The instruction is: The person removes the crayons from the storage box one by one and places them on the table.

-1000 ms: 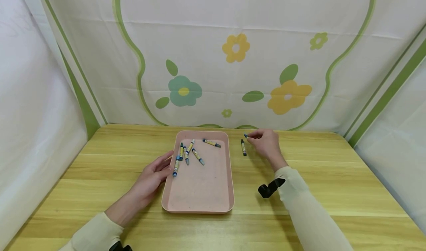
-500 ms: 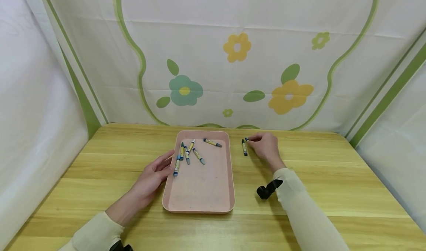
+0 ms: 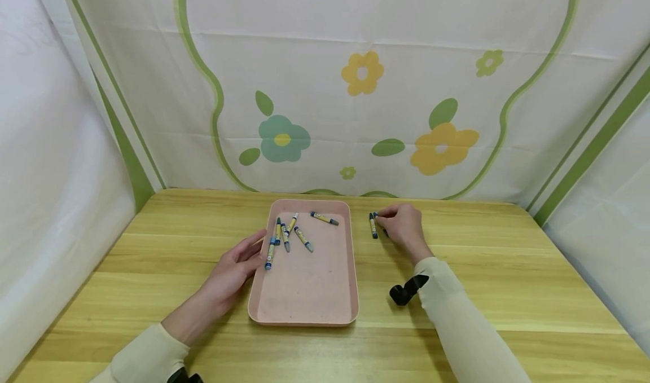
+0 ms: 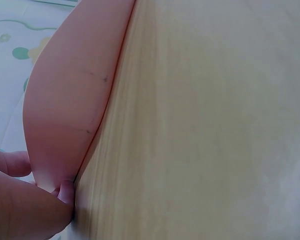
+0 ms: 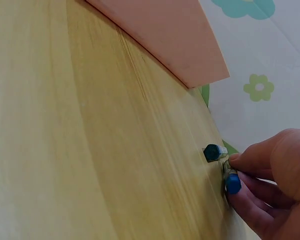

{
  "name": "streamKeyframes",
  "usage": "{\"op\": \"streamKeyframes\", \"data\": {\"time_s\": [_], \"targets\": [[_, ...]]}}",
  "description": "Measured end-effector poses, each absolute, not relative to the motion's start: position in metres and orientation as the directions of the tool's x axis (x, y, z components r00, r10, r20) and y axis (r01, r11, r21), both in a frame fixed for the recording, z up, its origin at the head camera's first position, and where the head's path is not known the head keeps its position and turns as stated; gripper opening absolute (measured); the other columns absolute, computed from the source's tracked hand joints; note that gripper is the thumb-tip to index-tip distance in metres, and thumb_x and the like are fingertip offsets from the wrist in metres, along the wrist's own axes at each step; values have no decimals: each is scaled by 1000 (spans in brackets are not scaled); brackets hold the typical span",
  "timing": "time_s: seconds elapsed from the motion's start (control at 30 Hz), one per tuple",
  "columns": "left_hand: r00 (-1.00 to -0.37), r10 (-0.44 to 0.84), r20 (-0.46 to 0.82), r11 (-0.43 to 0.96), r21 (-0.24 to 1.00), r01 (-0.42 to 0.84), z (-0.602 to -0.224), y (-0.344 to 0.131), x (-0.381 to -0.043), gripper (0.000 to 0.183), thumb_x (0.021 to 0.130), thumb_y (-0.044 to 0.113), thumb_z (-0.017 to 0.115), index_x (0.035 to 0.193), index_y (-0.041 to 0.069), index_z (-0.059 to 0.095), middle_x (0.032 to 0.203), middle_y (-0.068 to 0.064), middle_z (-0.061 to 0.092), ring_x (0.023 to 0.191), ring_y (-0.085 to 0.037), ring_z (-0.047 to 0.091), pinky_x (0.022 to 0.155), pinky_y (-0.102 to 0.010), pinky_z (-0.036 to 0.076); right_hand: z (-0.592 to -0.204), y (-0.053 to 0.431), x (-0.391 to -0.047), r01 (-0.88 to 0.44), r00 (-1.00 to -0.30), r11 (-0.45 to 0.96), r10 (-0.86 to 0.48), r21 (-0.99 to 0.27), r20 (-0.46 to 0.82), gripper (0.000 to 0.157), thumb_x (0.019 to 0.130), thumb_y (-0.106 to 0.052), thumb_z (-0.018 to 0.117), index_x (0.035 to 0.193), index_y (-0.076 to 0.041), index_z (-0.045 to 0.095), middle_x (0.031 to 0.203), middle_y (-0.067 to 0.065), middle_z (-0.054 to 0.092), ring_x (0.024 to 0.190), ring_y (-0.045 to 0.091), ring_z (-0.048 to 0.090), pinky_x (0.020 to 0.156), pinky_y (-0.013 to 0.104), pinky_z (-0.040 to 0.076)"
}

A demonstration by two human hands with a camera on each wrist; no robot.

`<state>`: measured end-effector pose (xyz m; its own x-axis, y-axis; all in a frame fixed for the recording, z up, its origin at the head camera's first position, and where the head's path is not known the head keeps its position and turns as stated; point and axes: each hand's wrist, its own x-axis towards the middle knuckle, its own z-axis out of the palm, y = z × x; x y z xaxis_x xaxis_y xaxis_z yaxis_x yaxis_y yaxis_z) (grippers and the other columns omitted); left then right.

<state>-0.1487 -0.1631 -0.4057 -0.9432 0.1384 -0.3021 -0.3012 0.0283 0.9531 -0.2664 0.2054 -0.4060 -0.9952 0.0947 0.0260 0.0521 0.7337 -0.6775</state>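
My right hand (image 3: 403, 225) pinches a blue crayon (image 5: 232, 182) between thumb and fingers, low over the table to the right of the tray. Its blue end shows in the right wrist view, while fingers cover much of its length. Close beside it, a dark green crayon (image 3: 373, 225) with a yellow wrapper lies on the table. With fingers fairly straight, my left hand (image 3: 231, 273) touches the left wall of the pink tray (image 3: 304, 322). Several crayons lie in the tray's far half, among them a light-blue crayon (image 3: 303, 239) and a brownish-grey crayon (image 3: 325, 219).
The tray stands on a wooden table (image 3: 457, 315). Behind the table hangs a white cloth (image 3: 315, 78) printed with flowers, and pale cloth also closes off both sides. A black wrist device (image 3: 406, 291) sits on the right sleeve.
My right hand has brought the blue crayon slightly down and left, until it lies alongside the dark green crayon. The left hand and the tray stay put.
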Motion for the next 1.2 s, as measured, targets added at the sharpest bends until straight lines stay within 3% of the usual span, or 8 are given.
{"op": "streamKeyframes", "data": {"time_s": [0.47, 0.77, 0.87, 1.07, 1.2], "targets": [[-942, 138, -305, 25, 952, -305, -407, -164, -149, 63, 110, 10, 51, 169, 22, 31, 176, -14, 26, 163, -33, 28, 132, -51, 28, -405, 203, -264, 67, -995, 711, 97, -700, 3, 19, 97, -23, 75, 108, -11, 85, 107, 10, 83, 104, 29, 77, 94, 45, 62], [-942, 142, -304, 25, 952, -304, -407, -164, -150, 62, 110, 10, 51, 168, 21, 31, 176, -14, 26, 163, -33, 27, 132, -52, 28, -400, 204, -261, 58, -995, 695, 94, -717, 11, 21, 97, -23, 74, 111, -12, 84, 104, 9, 83, 95, 22, 75, 74, 26, 55], [-942, 140, -305, 27, 952, -305, -407, -164, -150, 62, 110, 10, 51, 168, 22, 32, 176, -13, 26, 163, -33, 27, 132, -52, 28, -397, 205, -262, 57, -996, 681, 89, -730, 4, 23, 99, -25, 73, 114, -12, 84, 108, 10, 82, 97, 24, 74, 76, 29, 56], [-942, 142, -306, 28, 952, -305, -408, -164, -150, 63, 110, 11, 52, 168, 22, 32, 176, -13, 26, 164, -33, 26, 132, -52, 28, -391, 203, -263, 18, -998, 668, 59, -744, 29, 30, 100, -30, 73, 122, -12, 81, 117, 11, 81, 109, 29, 74, 94, 44, 60], [-942, 145, -303, 25, 953, -302, -408, -164, -150, 63, 110, 11, 51, 168, 22, 31, 177, -13, 26, 164, -33, 26, 132, -52, 28, -385, 199, -263, -10, -998, 655, 35, -756, 43, 33, 99, -34, 74, 123, -13, 80, 116, 10, 81, 105, 27, 75, 88, 39, 61]]}}
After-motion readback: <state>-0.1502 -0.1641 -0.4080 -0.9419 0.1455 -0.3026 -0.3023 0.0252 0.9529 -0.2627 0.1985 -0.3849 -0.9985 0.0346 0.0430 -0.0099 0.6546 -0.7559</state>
